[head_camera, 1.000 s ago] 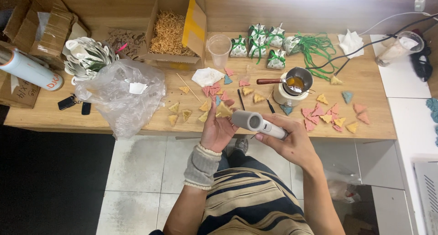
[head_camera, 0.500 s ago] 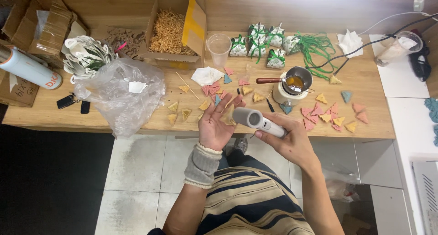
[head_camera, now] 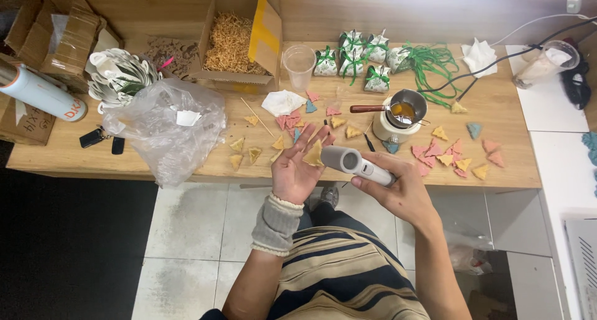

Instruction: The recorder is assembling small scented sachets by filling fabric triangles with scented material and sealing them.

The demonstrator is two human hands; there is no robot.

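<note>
Your left hand (head_camera: 297, 171) lies open, palm up, a yellow triangle piece (head_camera: 313, 154) resting on its fingers. Your right hand (head_camera: 398, 192) grips the grey handheld tool (head_camera: 357, 164), long axis running right-to-left, its nose just beside the piece

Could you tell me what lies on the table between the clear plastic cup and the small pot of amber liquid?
In the head view, between the clear plastic cup and the pot stand small green-ribboned packets; below them the table is bare.

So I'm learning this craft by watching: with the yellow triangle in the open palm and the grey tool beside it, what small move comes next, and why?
Probably bring the nozzle of the grey cylindrical handheld tool onto the yellow triangular piece. The left hand holds the piece flat on its open palm, and the right hand grips the tool, aimed at it but seemingly just short.
</note>
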